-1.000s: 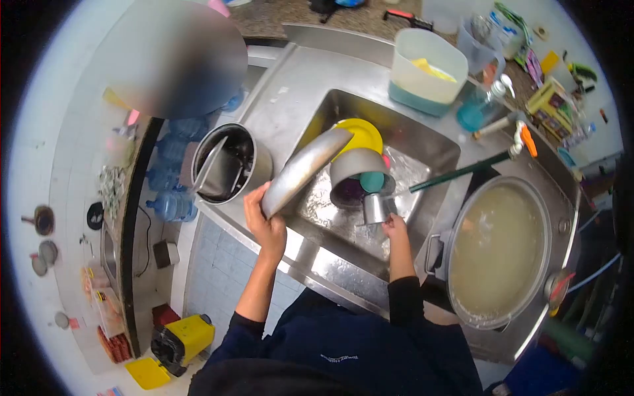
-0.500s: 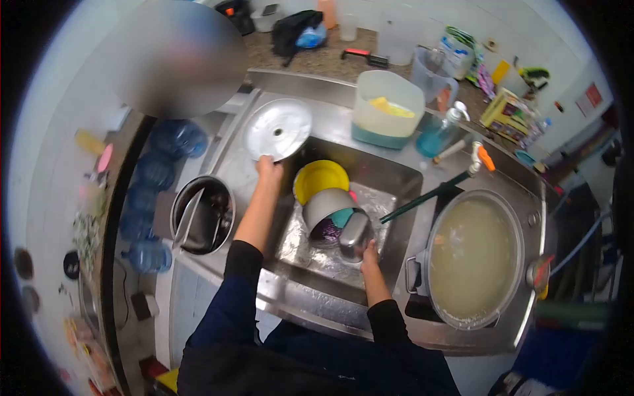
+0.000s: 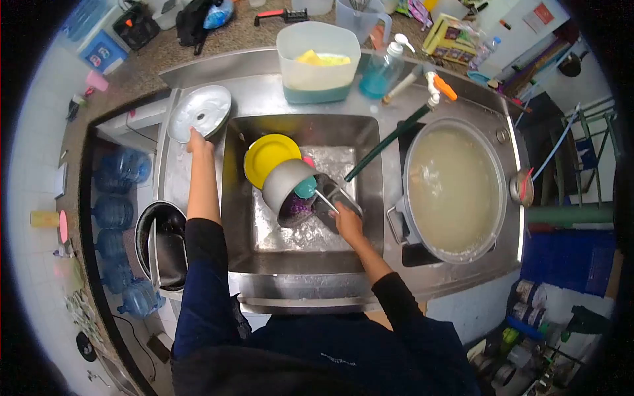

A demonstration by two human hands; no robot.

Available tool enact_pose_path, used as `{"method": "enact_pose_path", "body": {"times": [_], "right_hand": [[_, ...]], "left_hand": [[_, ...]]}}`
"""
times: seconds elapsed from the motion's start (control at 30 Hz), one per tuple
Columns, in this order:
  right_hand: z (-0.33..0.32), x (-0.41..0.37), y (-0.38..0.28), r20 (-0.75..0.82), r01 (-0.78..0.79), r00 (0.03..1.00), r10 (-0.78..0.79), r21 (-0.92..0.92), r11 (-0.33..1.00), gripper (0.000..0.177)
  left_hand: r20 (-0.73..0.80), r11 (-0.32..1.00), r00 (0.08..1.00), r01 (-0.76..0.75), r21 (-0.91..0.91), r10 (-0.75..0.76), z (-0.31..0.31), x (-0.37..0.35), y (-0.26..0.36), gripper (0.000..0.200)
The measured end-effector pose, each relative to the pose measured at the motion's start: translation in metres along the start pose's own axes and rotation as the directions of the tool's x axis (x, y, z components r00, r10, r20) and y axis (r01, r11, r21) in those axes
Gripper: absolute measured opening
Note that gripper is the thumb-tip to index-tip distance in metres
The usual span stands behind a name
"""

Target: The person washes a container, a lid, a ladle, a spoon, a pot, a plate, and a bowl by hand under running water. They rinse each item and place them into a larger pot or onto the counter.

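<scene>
My left hand (image 3: 200, 142) is closed on the near edge of a round metal lid (image 3: 214, 105) with a hole in its middle, on the left drainboard. In the sink (image 3: 297, 261), my right hand (image 3: 348, 223) is closed around the thin metal handle of a utensil with a teal round head (image 3: 305, 187). That head sits in the mouth of a tilted grey pot (image 3: 281, 181), with a purple scrubber (image 3: 300, 206) beside it. A yellow bowl (image 3: 269, 157) lies behind the pot. A metal container (image 3: 349, 203) lies beside the right hand, partly hidden by it.
On the right stands a large pot of cloudy water (image 3: 456, 191). A green hose (image 3: 389, 142) runs from the orange-handled tap (image 3: 442, 86) into the sink. Behind are a plastic tub (image 3: 317, 82) with a yellow sponge and a soap bottle (image 3: 382, 72). A dark pot (image 3: 145, 228) stands at left.
My right hand has let go of the metal container, which now lies in the sink, and holds the thin handle. My left hand stays on the lid. The camera view has shifted.
</scene>
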State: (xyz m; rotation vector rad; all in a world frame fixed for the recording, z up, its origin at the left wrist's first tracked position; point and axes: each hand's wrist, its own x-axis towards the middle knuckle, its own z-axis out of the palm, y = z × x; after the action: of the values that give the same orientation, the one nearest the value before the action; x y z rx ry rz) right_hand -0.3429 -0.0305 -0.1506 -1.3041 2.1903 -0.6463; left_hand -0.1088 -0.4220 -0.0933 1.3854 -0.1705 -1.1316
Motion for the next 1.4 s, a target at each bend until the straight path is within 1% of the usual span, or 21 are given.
{"method": "enact_pose_path", "body": {"times": [0.03, 0.1, 0.13, 0.17, 0.2, 0.27, 0.3, 0.33, 0.4, 0.43, 0.5, 0.57, 0.63, 0.67, 0.7, 0.83, 1.07, 1.27, 1.3, 1.33, 1.4], "right_hand": [[0.001, 0.000, 0.003, -0.021, 0.058, 0.998, -0.060, -0.098, 0.993, 0.009], [0.000, -0.004, 0.006, -0.041, 0.111, 0.992, -0.121, -0.191, 0.975, 0.009], [-0.002, -0.005, 0.006, -0.091, 0.177, 0.975, -0.200, -0.220, 0.959, 0.018], [-0.005, -0.006, 0.006, -0.137, 0.242, 0.949, -0.282, -0.252, 0.937, 0.026], [-0.008, -0.007, 0.006, -0.138, 0.246, 0.948, -0.285, -0.247, 0.937, 0.026], [-0.017, -0.009, 0.008, -0.125, 0.371, 0.914, -0.385, -0.121, 0.921, 0.029], [-0.020, -0.010, 0.009, -0.120, 0.372, 0.915, -0.385, -0.121, 0.920, 0.029], [-0.022, -0.012, 0.010, -0.086, 0.401, 0.911, -0.404, -0.045, 0.915, 0.030], [-0.027, -0.010, 0.011, -0.045, 0.437, 0.899, -0.435, 0.032, 0.899, 0.031], [-0.029, -0.010, 0.010, -0.001, 0.471, 0.882, -0.471, -0.019, 0.882, 0.027], [-0.031, -0.009, 0.007, 0.052, 0.513, 0.858, -0.511, -0.058, 0.856, 0.023], [-0.041, 0.006, 0.004, 0.145, 0.303, 0.905, -0.400, 0.440, 0.845, 0.033], [-0.017, 0.049, 0.047, 0.000, -0.046, 0.998, 0.057, 0.591, 0.806, 0.060], [-0.033, 0.066, 0.036, -0.013, -0.175, 0.959, 0.282, 0.757, 0.629, 0.067], [-0.050, 0.080, 0.027, 0.081, -0.238, 0.937, 0.341, 0.861, 0.450, 0.060], [-0.046, 0.114, 0.031, 0.187, -0.243, 0.968, 0.169, 0.868, 0.433, 0.042], [-0.047, 0.085, 0.011, 0.183, -0.211, 0.975, 0.125, 0.937, 0.280, 0.048], [-0.052, 0.071, 0.045, 0.090, -0.171, 0.981, 0.171, 0.819, 0.548, 0.048], [-0.055, 0.064, 0.042, 0.118, -0.188, 0.980, 0.161, 0.823, 0.537, 0.048], [-0.059, 0.058, 0.040, 0.147, -0.205, 0.978, 0.151, 0.825, 0.526, 0.047], [-0.066, 0.054, 0.038, 0.146, -0.187, 0.982, 0.120, 0.834, 0.519, 0.046]], "left_hand": [[0.003, 1.000, 1.000, 0.006, 0.013, -0.006, -0.001, -0.015, 0.002, 0.062], [-0.305, 0.802, 0.876, -0.138, 0.582, 0.373, -0.010, -0.053, 0.000, 0.051], [-0.001, 0.760, 0.876, -0.418, 0.498, 0.483, -0.026, -0.067, -0.017, 0.042], [0.284, 0.688, 0.762, -0.648, 0.326, 0.582, -0.048, -0.086, -0.037, 0.034], [0.565, 0.757, 0.781, -0.532, 0.379, 0.266, -0.064, -0.144, -0.036, 0.024], [0.766, 0.595, 0.617, -0.552, 0.584, -0.180, -0.099, -0.224, -0.058, 0.037], [0.645, 0.506, 0.626, -0.420, 0.753, -0.439, -0.129, -0.203, -0.121, 0.044], [0.727, 0.378, 0.538, -0.624, 0.684, -0.427, -0.157, -0.191, -0.163, 0.052], [0.440, 0.444, 0.558, -0.137, 0.885, -0.704, -0.141, -0.262, -0.107, 0.043], [0.436, 0.446, 0.566, -0.129, 0.885, -0.700, -0.149, -0.256, -0.119, 0.043], [0.570, 0.704, 0.452, 0.219, 0.675, -0.686, -0.169, -0.233, -0.159, 0.036], [0.556, 0.706, 0.481, 0.214, 0.675, -0.678, -0.177, -0.224, -0.171, 0.037], [0.541, 0.708, 0.510, 0.214, 0.674, -0.669, -0.179, -0.229, -0.171, 0.040], [0.546, 0.714, 0.518, 0.198, 0.672, -0.658, -0.179, -0.234, -0.168, 0.041], [0.549, 0.717, 0.528, 0.182, 0.673, -0.648, -0.181, -0.239, -0.166, 0.042], [0.514, 0.706, 0.535, 0.249, 0.663, -0.671, -0.174, -0.247, -0.173, 0.043], [0.524, 0.746, 0.585, 0.229, 0.625, -0.619, -0.149, -0.266, -0.188, 0.038], [0.596, 0.810, 0.618, 0.120, 0.574, -0.514, -0.163, -0.270, -0.176, 0.039], [0.803, 0.672, 0.576, -0.536, 0.511, -0.152, -0.168, -0.269, -0.175, 0.045], [0.955, 0.205, 0.279, -0.945, 0.255, 0.102, -0.172, -0.270, -0.175, 0.051], [0.963, 0.289, 0.267, -0.919, 0.268, -0.044, -0.182, -0.273, -0.170, 0.066]]}}
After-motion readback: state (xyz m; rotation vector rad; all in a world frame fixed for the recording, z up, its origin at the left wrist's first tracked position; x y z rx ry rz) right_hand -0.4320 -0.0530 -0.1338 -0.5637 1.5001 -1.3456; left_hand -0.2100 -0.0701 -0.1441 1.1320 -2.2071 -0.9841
